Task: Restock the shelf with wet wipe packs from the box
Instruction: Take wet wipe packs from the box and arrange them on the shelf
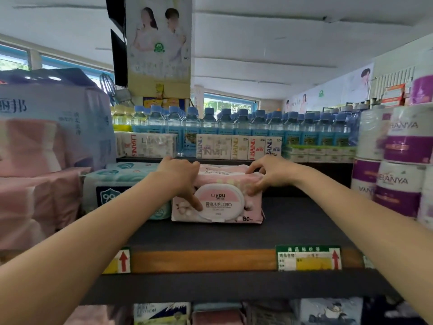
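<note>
At the centre of the head view, both hands are gripping a pink pack [218, 202] sitting on the dark shelf [304, 221]. The left hand [181, 175] is curling over its left end, one finger lying on the lid [220, 200]; the right hand [273, 173] is pinching the upper right edge. The pack looks soft, light and slick-filmed, so its ends seem the best hold. The lid is reading "LiYOU", the corner "80". At the right, rolls [398, 181] are showing "ELANYA".

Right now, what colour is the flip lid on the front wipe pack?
White with a pink top band, on the pink wipe pack; head view.
</note>
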`<action>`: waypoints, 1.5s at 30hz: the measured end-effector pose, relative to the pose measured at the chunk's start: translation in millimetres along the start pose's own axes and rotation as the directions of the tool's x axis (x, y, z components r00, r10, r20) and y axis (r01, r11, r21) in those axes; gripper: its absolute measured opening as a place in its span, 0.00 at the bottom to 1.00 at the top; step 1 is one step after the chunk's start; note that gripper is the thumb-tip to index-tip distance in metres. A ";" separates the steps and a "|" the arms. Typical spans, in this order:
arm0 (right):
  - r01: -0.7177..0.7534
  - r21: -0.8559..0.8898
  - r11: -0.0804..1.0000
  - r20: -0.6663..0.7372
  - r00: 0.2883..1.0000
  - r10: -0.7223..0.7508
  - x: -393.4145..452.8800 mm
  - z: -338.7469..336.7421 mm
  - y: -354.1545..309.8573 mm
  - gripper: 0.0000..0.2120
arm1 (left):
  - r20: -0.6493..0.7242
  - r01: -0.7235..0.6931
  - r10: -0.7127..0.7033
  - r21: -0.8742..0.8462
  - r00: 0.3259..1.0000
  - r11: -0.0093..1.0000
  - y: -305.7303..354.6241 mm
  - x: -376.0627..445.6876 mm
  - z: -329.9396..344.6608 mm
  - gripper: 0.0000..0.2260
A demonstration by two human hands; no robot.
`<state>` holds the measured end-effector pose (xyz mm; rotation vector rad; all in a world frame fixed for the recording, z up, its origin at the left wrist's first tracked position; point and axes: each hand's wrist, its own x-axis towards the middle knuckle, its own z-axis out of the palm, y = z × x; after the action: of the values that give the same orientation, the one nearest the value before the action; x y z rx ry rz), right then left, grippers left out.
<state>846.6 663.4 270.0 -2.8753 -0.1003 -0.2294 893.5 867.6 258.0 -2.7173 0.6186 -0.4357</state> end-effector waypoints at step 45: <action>-0.903 0.028 -0.428 0.071 -0.425 0.902 -1064.7 361.0 -118.6 0.20 | 0.021 -0.847 0.915 -0.387 -0.403 -0.364 601.4 -769.4 73.2 0.14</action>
<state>-159.7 819.5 -220.9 -1.5710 2.3048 0.2097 39.9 724.9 -200.3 -1.0764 2.5345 0.6682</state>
